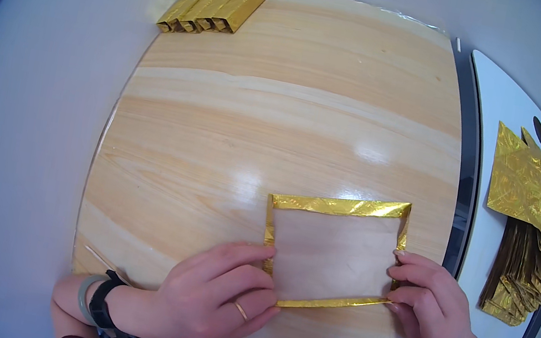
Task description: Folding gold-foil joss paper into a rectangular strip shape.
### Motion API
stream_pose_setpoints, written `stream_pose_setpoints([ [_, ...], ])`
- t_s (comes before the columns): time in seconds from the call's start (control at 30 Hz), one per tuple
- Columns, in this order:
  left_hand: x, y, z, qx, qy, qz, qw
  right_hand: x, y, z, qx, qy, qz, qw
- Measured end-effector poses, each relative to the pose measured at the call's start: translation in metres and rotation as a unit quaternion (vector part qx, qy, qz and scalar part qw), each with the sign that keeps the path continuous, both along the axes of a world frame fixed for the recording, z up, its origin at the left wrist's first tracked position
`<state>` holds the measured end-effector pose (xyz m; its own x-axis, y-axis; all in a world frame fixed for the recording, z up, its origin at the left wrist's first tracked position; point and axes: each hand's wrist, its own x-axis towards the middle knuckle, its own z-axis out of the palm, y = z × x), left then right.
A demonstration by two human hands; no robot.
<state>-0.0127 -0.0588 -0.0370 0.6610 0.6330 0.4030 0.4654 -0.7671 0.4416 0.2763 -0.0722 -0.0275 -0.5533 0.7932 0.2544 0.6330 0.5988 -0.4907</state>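
A rectangular sheet of gold foil paper (332, 260) lies on the wooden table with its pale side up. All its edges are folded inward as narrow gold strips. My left hand (223, 294), with a ring on one finger, grips the folded left edge near the lower left corner. On the opposite edge, my right hand (433, 306) pinches the fold near the lower right corner, its thumb below the index finger. The thumb of my left hand is mostly hidden behind the other fingers.
Several folded gold paper bars (216, 4) sit side by side at the table's far left corner. To the right, beyond a dark gap, a white surface (497, 93) carries a fanned stack of gold foil sheets (531, 190). The wooden tabletop (257, 123) stretches between pale walls.
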Motion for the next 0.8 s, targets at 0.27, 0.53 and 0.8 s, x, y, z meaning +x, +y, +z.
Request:
stream_pose_setpoints([
  [0.27, -0.001, 0.002, 0.004, -0.103, -0.047, 0.034, 0.993, 0.0, 0.0, 0.002, -0.075, 0.054, -0.025, 0.995],
  [0.53, 0.003, 0.01, 0.007, -0.15, -0.044, 0.094, 0.983, -0.022, 0.008, 0.002, -0.021, 0.006, -0.141, 0.99],
  [0.8, 0.001, 0.012, 0.0, -0.089, -0.009, 0.067, 0.994, -0.009, 0.006, 0.007, 0.005, -0.05, -0.058, 0.997],
])
